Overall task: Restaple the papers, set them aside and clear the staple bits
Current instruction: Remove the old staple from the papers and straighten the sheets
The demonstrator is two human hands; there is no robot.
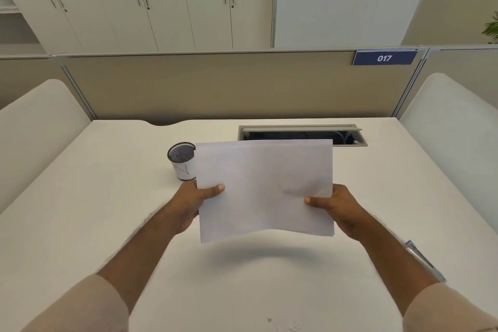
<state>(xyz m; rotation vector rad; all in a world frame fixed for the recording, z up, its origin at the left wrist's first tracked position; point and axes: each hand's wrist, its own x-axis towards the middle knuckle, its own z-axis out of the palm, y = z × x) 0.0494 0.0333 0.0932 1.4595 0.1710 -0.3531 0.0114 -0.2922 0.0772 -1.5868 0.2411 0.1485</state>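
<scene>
**Head view: papers held over the desk in both hands**

Head camera looks down at a white desk (pixel 80 224) with 2 bare forearms reaching forward. The left hand (pixel 192 203) grips the left edge of the papers (pixel 265 188), thumb curled over the top face and the other fingers hidden underneath. The right hand (pixel 338 210) grips the right edge the same way, thumb on top, fingers out of sight below. The papers are lifted clear of the desk, tilted toward the camera, and cast a soft shadow on the surface beneath; the near edge sags a little between the hands. At the right side the edges look slightly offset, so there is more than 1 sheet, though the count cannot be told.

A black mesh pen cup (pixel 182 160) with a white label wrapped round its lower part stands just left of the papers, its right side cut off by them. What shows of its inside looks dark, and I cannot tell whether anything is in it. Behind the papers a cable tray (pixel 347 137) is set into the desk with its lid raised; its near-left part is covered by the sheets, and a cable shows in the dark opening.

Near the bottom edge, a few small specks (pixel 285 325) lie on the desk, possibly staple bits, too small to be sure. A silvery object (pixel 424 260) lies by the right forearm, partly hidden; it may be a stapler.

A blue sign (pixel 384 58) on the partition reads 017.
</scene>
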